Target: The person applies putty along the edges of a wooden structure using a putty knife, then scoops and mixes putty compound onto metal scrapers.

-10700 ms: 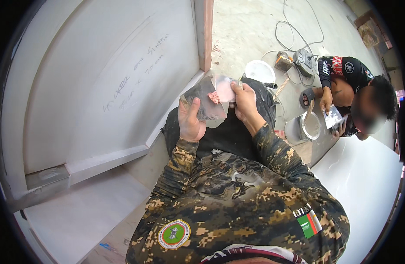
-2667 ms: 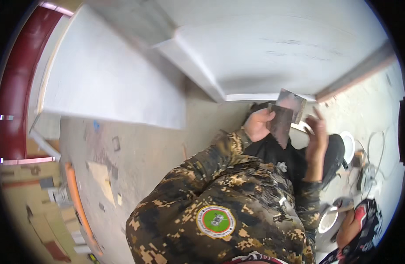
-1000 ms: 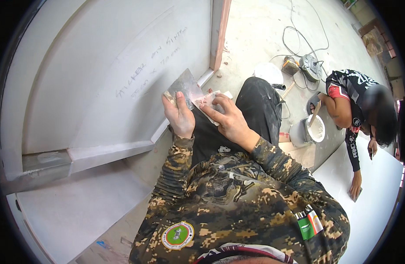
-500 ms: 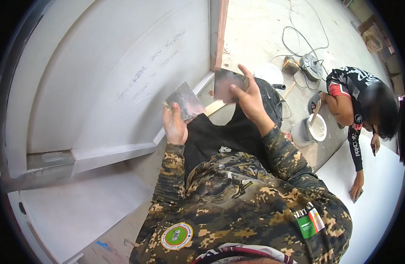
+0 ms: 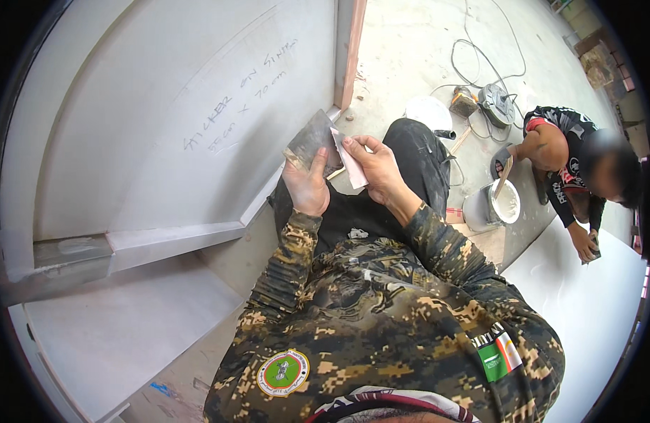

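My left hand (image 5: 309,189) grips a flat, square grey metal putty spreader (image 5: 315,142), the thumb pressed on its face. In my right hand (image 5: 376,169) is a second putty spreader (image 5: 349,159), tilted, with a pale, whitish face towards me. Its edge meets the right side of the left spreader, and the fingers pinch it along its upper part. Both hands are held above my dark-trousered lap, beside a grey-white panel (image 5: 148,134) with handwriting on it.
At the right a person (image 5: 550,155) bends over a white sheet (image 5: 579,296). Between us stands a white bucket (image 5: 483,211) with a stick in it. A cable reel (image 5: 495,106), a power tool (image 5: 464,102) and a white lid or tub (image 5: 427,113) are farther off. Another white board (image 5: 127,331) lies lower left.
My right hand has come down and left, bringing its spreader against the left one. My left hand has shifted slightly right. The other person's lower hand has moved up along the sheet.
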The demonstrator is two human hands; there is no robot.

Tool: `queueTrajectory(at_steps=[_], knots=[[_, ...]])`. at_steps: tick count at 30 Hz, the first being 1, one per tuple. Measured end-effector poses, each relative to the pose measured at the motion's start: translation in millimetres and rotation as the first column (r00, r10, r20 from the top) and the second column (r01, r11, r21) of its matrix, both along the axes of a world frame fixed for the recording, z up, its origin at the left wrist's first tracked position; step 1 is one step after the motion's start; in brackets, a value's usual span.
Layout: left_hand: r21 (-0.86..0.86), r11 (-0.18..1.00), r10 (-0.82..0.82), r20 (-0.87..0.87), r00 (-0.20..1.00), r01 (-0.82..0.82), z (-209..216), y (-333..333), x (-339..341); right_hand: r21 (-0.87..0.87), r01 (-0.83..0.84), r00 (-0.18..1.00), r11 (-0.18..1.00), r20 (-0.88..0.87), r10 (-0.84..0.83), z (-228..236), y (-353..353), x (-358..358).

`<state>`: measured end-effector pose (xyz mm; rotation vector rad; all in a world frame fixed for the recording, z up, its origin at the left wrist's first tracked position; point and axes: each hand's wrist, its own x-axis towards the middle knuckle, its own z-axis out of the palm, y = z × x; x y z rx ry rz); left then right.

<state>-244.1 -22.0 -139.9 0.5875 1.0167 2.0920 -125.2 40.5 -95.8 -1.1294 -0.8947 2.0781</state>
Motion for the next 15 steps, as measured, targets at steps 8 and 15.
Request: queueTrajectory(at_steps=[8, 15], knots=[[0.036, 0.999, 0.037, -0.036, 0.999, -0.036, 4.2, -11.0, 3.9, 0.073, 0.025, 0.994, 0.997, 0.103, -0.032, -5.5, 8.0, -8.9], [0.038, 0.999, 0.01, -0.15, 0.989, -0.005, 19.0, -14.7, 7.3, 0.05, 0.151, 0.962, 0.987, 0.223, -0.159, -16.2, 39.3, -1.6]])
